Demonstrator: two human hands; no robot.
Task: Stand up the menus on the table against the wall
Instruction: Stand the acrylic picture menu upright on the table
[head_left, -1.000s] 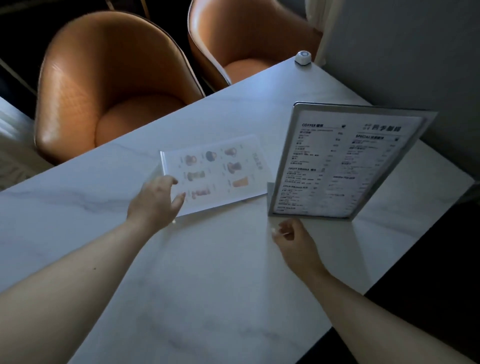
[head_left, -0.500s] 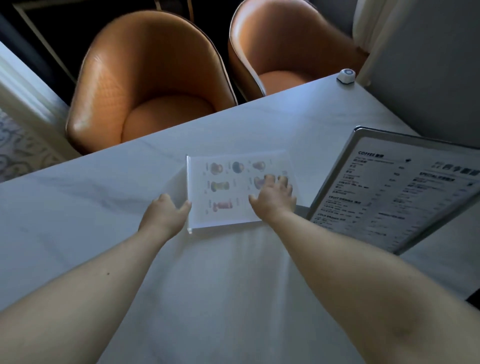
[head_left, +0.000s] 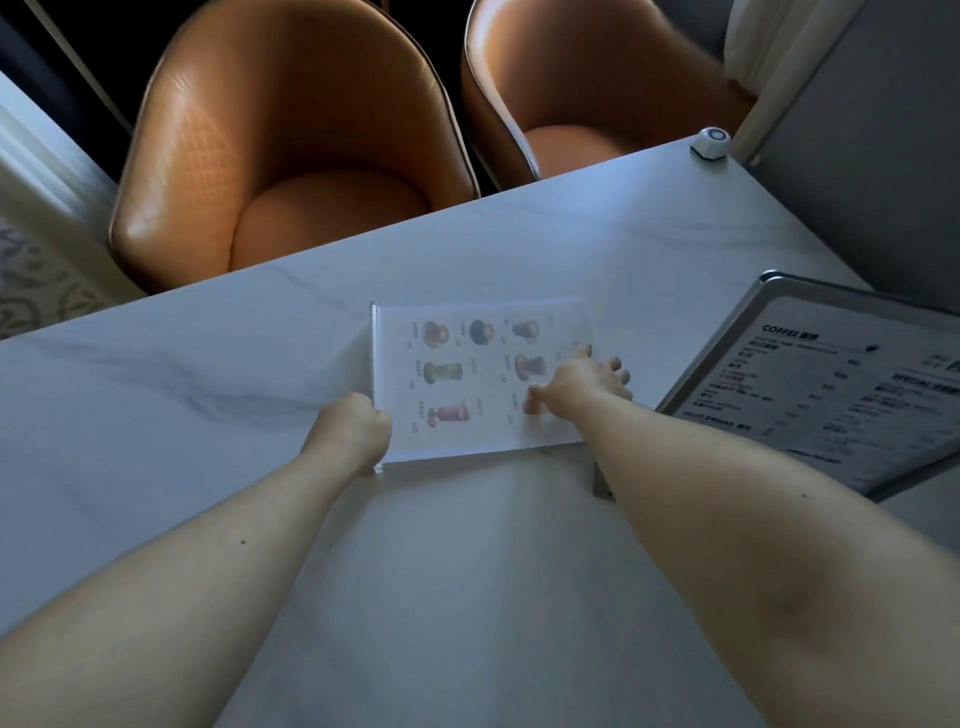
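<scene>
Now we have both hands on the drinks menu (head_left: 467, 374), which lies flat on the bench (head_left: 208, 395), well short of the wall (head_left: 883, 156). Our left hand (head_left: 350, 428) curls around its near-left corner, seemingly to lift that edge, while the right hand (head_left: 579, 384) rests spread on its right side, likely steadying it. Right of the drinks menu, the framed menu (head_left: 831, 395) already stands tilted toward the wall.

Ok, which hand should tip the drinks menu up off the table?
Left, probably. The left hand is already closed on the drinks menu at its left edge, while the right hand only rests flat on top, better suited to steadying it.
</scene>
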